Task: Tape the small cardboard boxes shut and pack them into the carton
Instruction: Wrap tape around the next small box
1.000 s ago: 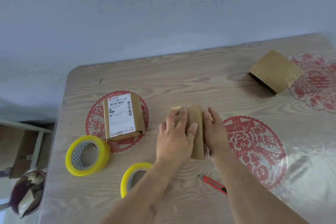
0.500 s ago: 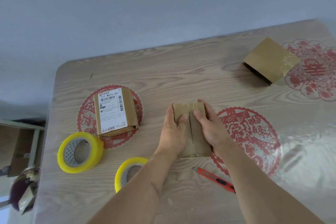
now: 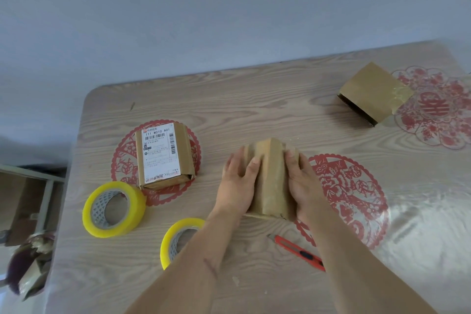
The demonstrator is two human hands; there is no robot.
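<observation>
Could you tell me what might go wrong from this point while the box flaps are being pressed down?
1. Both the left hand and the right hand are pressing the small box, whose flaps peak along the middle; freeing a hand to reach the nearer tape roll could let them spring open.
2. The red utility knife lies just beside the right forearm, so a sweep of that arm might catch it.

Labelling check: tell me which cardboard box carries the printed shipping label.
The box beside the yellow tape rolls, left of the hands; the others are plain brown.

Both hands point(image 3: 270, 181) on small box point(image 3: 271, 176)
</observation>
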